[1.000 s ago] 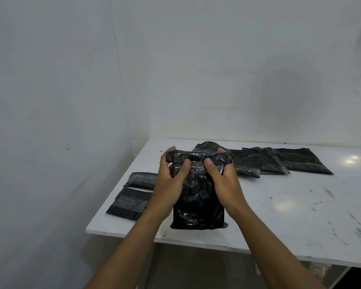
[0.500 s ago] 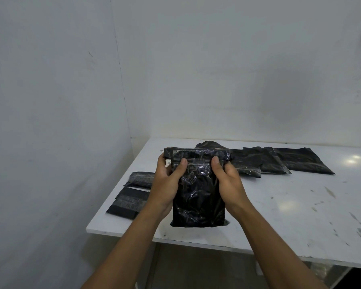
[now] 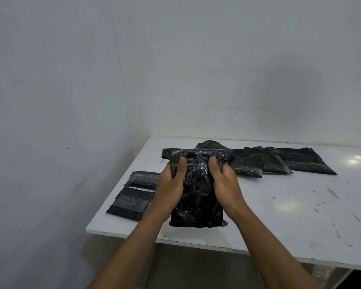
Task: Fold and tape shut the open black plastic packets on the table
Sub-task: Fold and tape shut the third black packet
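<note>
Left hand [image 3: 169,185] and right hand [image 3: 225,184] grip the packet [image 3: 197,202] lower now, its flap [image 3: 196,153] folded flat: ready for taping

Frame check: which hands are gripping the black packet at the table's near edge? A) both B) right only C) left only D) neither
A: the left hand and the right hand each grip a side of the black packet, thumbs pressed on its folded top.
</note>
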